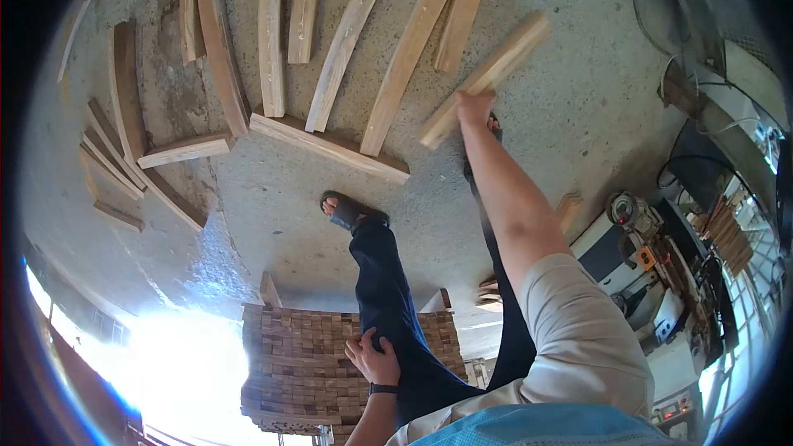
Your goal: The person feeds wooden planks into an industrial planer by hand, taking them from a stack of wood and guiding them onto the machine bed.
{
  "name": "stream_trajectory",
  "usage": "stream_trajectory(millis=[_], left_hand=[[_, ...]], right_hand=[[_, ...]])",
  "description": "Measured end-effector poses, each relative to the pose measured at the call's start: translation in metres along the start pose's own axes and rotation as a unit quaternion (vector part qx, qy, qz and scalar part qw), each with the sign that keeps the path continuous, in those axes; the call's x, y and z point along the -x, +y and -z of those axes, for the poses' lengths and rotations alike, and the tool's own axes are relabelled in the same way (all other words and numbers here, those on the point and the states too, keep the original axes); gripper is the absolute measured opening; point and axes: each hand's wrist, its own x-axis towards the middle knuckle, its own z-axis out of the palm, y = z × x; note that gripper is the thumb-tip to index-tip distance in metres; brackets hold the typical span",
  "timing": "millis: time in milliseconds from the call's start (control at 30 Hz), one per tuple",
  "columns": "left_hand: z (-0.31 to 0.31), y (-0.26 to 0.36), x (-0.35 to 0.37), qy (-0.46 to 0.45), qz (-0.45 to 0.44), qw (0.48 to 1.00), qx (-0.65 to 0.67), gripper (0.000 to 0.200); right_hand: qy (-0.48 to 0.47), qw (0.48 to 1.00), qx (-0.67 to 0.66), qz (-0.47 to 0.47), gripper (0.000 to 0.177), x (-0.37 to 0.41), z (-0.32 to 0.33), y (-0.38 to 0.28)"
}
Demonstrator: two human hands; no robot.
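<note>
My right hand (475,107) reaches down to the floor and is closed around a wooden plank (510,51), near its lower end. The plank lies slanted beside my right foot. On the thigh of my dark trousers (382,281) rests my left hand (373,357), its fingers spread and holding nothing. Left of the gripped plank, several more boards fan out, among them a nearby board (406,66). Its lower end touches a crosswise board (329,147) lying on the floor.
More boards lie at the left, including a short piece (186,150). Behind my legs stands a stack of wooden blocks (306,355). A power tool (624,211) and other equipment stand at the right. My sandalled left foot (353,211) is near the crosswise board.
</note>
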Motion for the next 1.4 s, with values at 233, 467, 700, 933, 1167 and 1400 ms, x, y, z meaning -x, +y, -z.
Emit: stream_trajectory(millis=[233, 467, 700, 933, 1167, 1400], left_hand=[[-0.002, 0.006, -0.008, -0.014, 0.010, 1.000, -0.010, 0.028], [0.003, 0.002, -0.005, -0.004, 0.000, 1.000, 0.006, 0.031], [-0.043, 0.072, -0.122, -0.195, -0.083, 0.857, 0.469, 0.054], [-0.033, 0.179, -0.176, -0.309, -0.203, 0.721, 0.586, 0.082], [0.024, 0.075, -0.143, -0.342, 0.016, 0.568, 0.748, 0.084], [-0.003, -0.012, -0.101, -0.159, 0.145, 0.601, 0.770, 0.076]], right_hand=[[-0.025, 0.991, 0.029, 0.132, 0.117, -0.044, -0.004, -0.124], [-0.014, 0.980, 0.191, 0.054, 0.136, -0.038, -0.015, -0.133], [-0.233, 0.957, -0.156, 0.079, 0.118, 0.016, 0.054, -0.085], [-0.454, 0.861, -0.220, 0.057, 0.113, 0.233, 0.180, -0.071], [-0.732, 0.679, -0.040, -0.038, 0.098, 0.262, 0.144, -0.067], [-0.154, 0.985, 0.045, 0.066, 0.104, 0.102, -0.095, -0.018]])
